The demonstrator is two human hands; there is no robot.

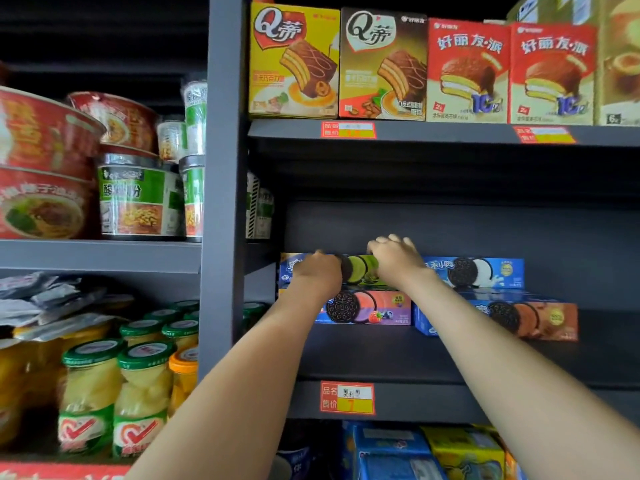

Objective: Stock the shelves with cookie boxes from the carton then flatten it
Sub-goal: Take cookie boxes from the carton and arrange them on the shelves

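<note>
The green cookie box (360, 270) lies lengthwise at the centre of the frame, stacked on a purple-and-pink cookie box (367, 308) on the middle shelf (381, 358). Both hands are on it: the left hand (317, 273) covers its left part with the fingers curled over the top edge, and the right hand (394, 259) clasps its right end, fingers bent over the top toward the back. Whether the thumbs press the front face I cannot tell.

It looks like a light, stiff cardboard carton with a smooth printed skin, so it should slide easily on the box beneath and could skid if pushed at one end only. The biscuits inside are likely brittle, so squeezing the long faces seems unwise; holding near the two short ends, as now, seems the safest grip.

To the right, a blue cookie box (478, 271) rests on a brown cookie box (526, 318), just beside the green one. Above, in the upper right, cake boxes (467, 71) fill the top shelf. A price tag (347, 398) sits on the shelf lip below. The supply carton is not visible.
</note>
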